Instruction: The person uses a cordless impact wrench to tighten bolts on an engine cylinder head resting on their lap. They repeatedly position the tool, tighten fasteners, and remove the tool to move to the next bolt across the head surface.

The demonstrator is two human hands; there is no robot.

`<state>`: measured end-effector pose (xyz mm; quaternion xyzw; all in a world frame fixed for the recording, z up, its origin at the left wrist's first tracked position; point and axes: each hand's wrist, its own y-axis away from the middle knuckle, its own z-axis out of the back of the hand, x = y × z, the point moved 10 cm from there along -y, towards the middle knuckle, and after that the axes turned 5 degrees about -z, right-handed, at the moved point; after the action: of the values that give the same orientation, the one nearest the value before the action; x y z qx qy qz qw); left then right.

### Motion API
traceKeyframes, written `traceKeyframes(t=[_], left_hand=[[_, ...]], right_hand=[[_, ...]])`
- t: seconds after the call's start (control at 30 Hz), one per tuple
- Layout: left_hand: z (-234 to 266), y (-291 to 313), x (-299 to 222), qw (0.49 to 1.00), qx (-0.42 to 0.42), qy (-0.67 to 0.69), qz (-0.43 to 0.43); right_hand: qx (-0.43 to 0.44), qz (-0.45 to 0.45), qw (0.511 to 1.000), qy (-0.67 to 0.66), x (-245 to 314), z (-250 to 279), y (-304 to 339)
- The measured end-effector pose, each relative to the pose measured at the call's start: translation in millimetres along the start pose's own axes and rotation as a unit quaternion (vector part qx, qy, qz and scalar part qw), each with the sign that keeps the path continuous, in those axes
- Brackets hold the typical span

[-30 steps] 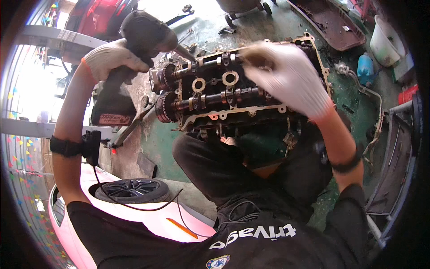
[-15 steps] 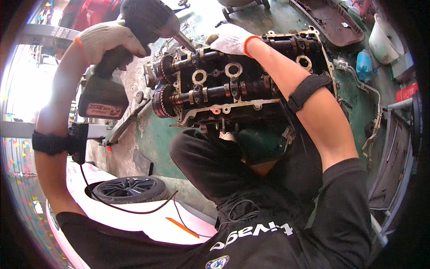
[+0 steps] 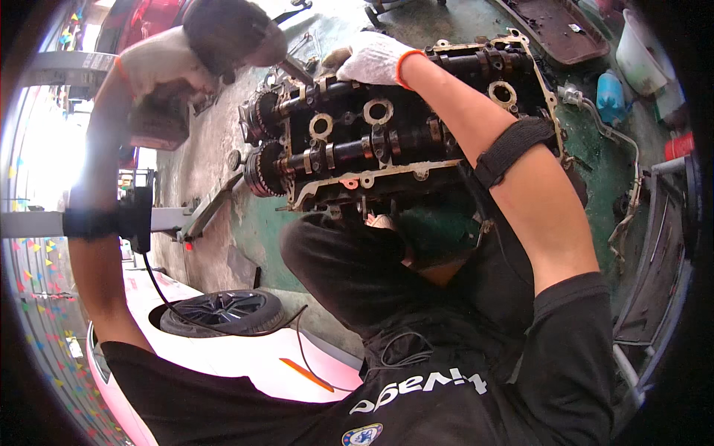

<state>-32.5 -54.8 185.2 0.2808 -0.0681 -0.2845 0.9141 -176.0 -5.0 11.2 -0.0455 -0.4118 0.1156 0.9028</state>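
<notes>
My left hand (image 3: 163, 63), in a pale knit glove, is wrapped round the grip of a dark cordless impact wrench (image 3: 230, 33). The wrench and hand are smeared by motion. Its long socket (image 3: 297, 70) points down to the far camshaft, near the toothed gear; whether it sits on a bolt I cannot tell. Below lies an oily engine cylinder head (image 3: 401, 170) with two camshafts (image 3: 346, 154) exposed. At its far edge my gloved right hand (image 3: 375, 59) has its fingers curled together, and what they hold is hidden.
A brown tray (image 3: 554, 37), a white bucket (image 3: 639, 63) and a blue bottle (image 3: 610, 97) stand at the far right, near a bent metal pipe (image 3: 621, 141). At lower left is a pale car body (image 3: 223, 364) with a black wheel (image 3: 223, 312). A metal lift arm (image 3: 212, 204) reaches in from the left.
The impact wrench has tilted, its battery end rising and its body shifting slightly left. My right hand has moved a little to the left along the far edge.
</notes>
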Motion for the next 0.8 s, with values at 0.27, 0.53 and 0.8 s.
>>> traceKeyframes(t=[0.27,0.53,0.8], left_hand=[[-17,28,14,0.992,-0.044,0.118,0.032],[-14,37,-25,0.984,-0.023,0.099,-0.143],[-9,24,-28,0.989,-0.025,0.047,-0.136]], right_hand=[[0.011,-0.008,1.0,0.025,-2,-6,-6],[-0.009,0.033,0.998,0.048,6,-3,-3],[-0.023,0.025,0.997,0.065,-13,-19,-21]])
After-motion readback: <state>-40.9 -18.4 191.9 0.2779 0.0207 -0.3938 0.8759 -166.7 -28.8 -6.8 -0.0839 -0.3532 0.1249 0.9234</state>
